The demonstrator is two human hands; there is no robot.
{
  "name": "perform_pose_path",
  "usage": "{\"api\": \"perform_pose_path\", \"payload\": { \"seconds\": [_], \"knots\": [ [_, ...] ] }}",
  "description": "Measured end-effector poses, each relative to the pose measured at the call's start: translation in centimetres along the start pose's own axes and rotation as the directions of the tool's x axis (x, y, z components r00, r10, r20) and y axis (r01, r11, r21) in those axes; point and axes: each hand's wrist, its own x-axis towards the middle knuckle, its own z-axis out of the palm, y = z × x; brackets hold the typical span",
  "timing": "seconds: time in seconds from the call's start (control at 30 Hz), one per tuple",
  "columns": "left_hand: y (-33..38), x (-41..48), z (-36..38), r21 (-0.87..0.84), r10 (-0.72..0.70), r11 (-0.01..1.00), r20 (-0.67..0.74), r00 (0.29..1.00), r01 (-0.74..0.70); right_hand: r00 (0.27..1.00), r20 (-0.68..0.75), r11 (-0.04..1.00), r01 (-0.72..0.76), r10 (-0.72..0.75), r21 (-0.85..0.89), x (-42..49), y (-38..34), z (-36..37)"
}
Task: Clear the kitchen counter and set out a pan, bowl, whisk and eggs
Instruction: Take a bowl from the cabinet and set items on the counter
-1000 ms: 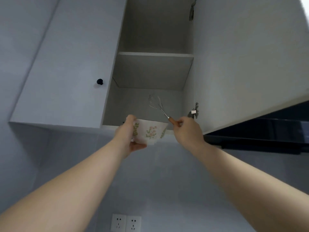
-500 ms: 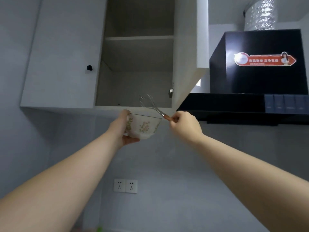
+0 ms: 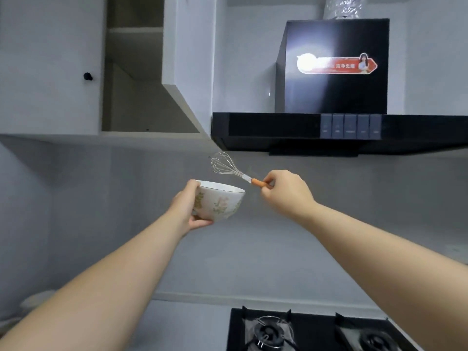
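Two hands point(image 3: 186, 206) point(image 3: 286, 192) aloft: bowl point(image 3: 220, 202), whisk point(image 3: 246, 177).

A home kitchen. Above and right of the right grip point(image 3: 286, 193) hangs a black range hood point(image 3: 336, 130) with a row of buttons, a foil duct point(image 3: 343, 7) rising from its top. Below that grip a black gas hob point(image 3: 316, 330) with two burners sits in the worktop point(image 3: 187, 325). Up and left of the left grip point(image 3: 187, 209) a white wall cabinet point(image 3: 48, 72) stands with one door point(image 3: 192, 59) open on its shelves. The left grip holds a flowered bowl point(image 3: 220, 203), the right a wire whisk point(image 3: 228, 168).
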Motion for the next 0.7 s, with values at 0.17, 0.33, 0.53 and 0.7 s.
{"api": "perform_pose_path", "payload": {
  "seconds": [0.17, 0.33, 0.53, 0.7],
  "knots": [
    [-5.1, -3.8, 7.0, -0.008, -0.083, 0.996, 0.063, 0.995, 0.084, 0.998, 0.041, 0.997, -0.038, 0.040, -0.060, -4.5, 6.5, -4.2],
    [-9.8, -6.0, 13.5, 0.016, -0.173, 0.985, 0.149, 0.974, 0.172, 0.988, 0.073, 0.981, -0.123, 0.135, -0.149, -8.1, 13.1, -8.2],
    [-15.6, -6.9, 21.2, 0.020, -0.251, 0.966, 0.277, 0.927, 0.256, 0.958, 0.081, 0.935, -0.249, 0.277, -0.254, -11.0, 21.3, -12.5],
    [-20.7, -6.4, 27.6, 0.036, -0.348, 0.932, 0.365, 0.864, 0.360, 0.911, 0.099, 0.886, -0.356, 0.400, -0.298, -12.7, 28.1, -14.1]
  ]
}}
